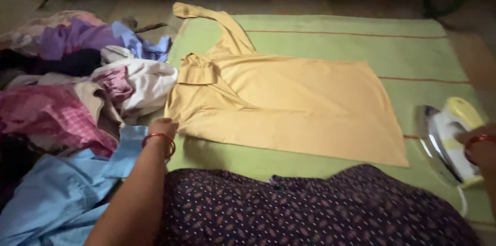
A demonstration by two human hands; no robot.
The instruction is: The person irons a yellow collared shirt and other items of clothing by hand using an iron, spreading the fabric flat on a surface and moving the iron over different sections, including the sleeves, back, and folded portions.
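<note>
The yellow shirt [289, 106] lies flat on the green cloth [413, 49], its long axis running left to right, collar left, where the left hand [164, 127] rests fingers down on its near-left edge, while the right hand [483, 150] is closed on the iron [447, 140] standing just right of its hem.

Right hand [483, 148] cut off by the frame's edge; left hand's [164, 126] fingers hidden under yellow shirt [289, 106].

One yellow shirt [289, 106], one iron [448, 140], two bangled hands [164, 128].
</note>
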